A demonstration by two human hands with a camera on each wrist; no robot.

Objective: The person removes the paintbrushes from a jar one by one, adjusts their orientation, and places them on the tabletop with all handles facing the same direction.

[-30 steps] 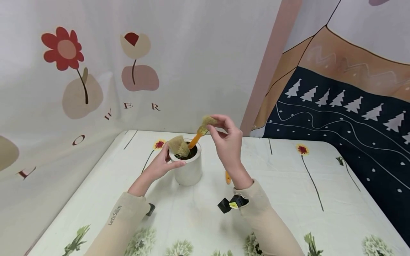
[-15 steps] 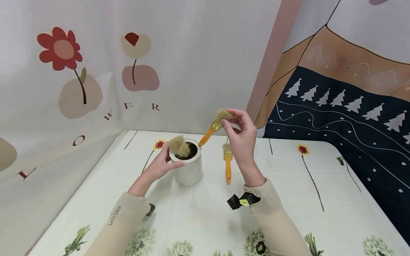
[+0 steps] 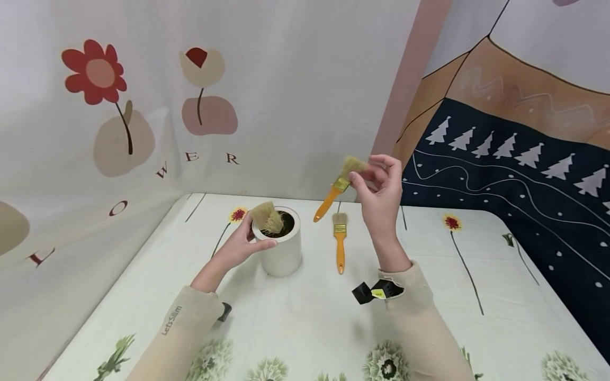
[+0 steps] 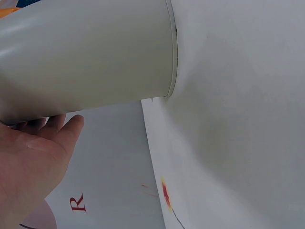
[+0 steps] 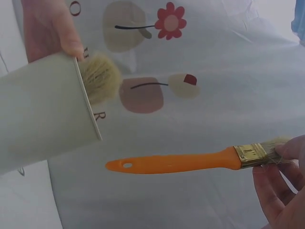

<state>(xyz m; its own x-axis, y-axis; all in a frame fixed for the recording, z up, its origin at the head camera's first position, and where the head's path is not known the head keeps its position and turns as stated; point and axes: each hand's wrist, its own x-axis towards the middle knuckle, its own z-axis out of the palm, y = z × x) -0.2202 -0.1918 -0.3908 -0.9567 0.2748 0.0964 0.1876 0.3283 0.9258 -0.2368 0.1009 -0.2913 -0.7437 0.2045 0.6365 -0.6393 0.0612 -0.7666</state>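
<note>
My left hand (image 3: 235,247) grips a white cylindrical holder (image 3: 282,258) by its rim, thumb on the near side. The holder stands upright on the table, and pale bristles (image 3: 268,217) stick out of its dark mouth. In the right wrist view those bristles (image 5: 101,78) show beyond the holder's edge. Up to the right, my right hand (image 3: 383,203) pinches a paintbrush (image 3: 328,203) by its bristle end, the orange handle slanting down to the left. Its metal ferrule (image 5: 251,155) shows clearly in the right wrist view.
A second orange-handled paintbrush (image 3: 340,244) lies on the table between the holder and my right forearm, bristles pointing away. The table has a white flower-print cloth (image 3: 295,328). Behind it hangs a printed curtain (image 3: 295,106), with a dark tree-patterned cloth (image 3: 500,185) on the right.
My right hand has drawn the paintbrush out of the holder and moved it up and right. The paintbrush on the table has come into full view. The left hand stays put.
</note>
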